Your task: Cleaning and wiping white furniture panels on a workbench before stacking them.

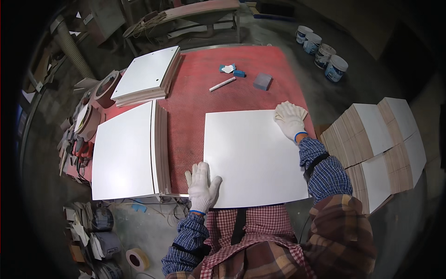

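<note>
Left hand in a white knit glove has its fingers relaxed and spread, thumb stuck out over the left edge of a big flat white rectangular panel — it's not gripping anything. Right hand in a matching glove is at the panel's far right corner, fingers lying over what looks like a bunched cream cloth. Can't tell if they're actually pinching it or just pressing. Panel's lying flat at the near side of the red textured desk — a stack of white boards sits left of it.
</note>
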The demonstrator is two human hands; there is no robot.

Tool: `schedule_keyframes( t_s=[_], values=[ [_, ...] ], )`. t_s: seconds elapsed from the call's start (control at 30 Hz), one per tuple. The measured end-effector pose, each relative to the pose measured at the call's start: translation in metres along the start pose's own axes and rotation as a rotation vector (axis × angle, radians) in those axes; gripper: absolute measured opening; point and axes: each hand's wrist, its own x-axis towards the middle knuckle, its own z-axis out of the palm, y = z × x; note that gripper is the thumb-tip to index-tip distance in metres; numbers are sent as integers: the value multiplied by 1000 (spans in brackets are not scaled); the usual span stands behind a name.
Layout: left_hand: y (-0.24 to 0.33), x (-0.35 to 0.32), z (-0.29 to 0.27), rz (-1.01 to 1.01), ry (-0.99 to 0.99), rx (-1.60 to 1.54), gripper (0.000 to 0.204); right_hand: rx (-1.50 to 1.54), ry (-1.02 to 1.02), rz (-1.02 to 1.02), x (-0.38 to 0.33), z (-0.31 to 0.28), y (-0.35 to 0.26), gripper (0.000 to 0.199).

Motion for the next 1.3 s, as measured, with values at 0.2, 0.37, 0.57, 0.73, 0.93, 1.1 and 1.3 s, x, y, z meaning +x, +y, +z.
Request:
schedule_keyframes(
  t_s=[0.2, 0.37, 0.57, 0.73, 0.93, 1.1, 1.3],
  values=[
    [-13, -3, 5, 109, 167, 21, 58, -45, 91, -132, -96, 3, -34, 63],
    [-18, -8, 9, 111, 288, -168, 43, 166, 22, -468, -169, 0, -171, 66],
    [-41, -69, 2, -1, 520, -338, 29, 310, -71, -731, -186, -4, -168, 65],
    [-50, -118, -7, -545, 28, -783, 38, 59, 82, -283, -100, 4, -47, 62],
    [-45, -101, 7, -658, -161, -1408, 45, 50, 101, -322, 2, 17, -100, 60],
    [-38, -85, 5, -691, -162, -1565, 58, 87, 114, -400, 39, 26, -192, 57],
    [-55, -79, 12, -652, -215, -1603, 117, 157, 147, -618, -37, 39, -263, 62]
  ],
)
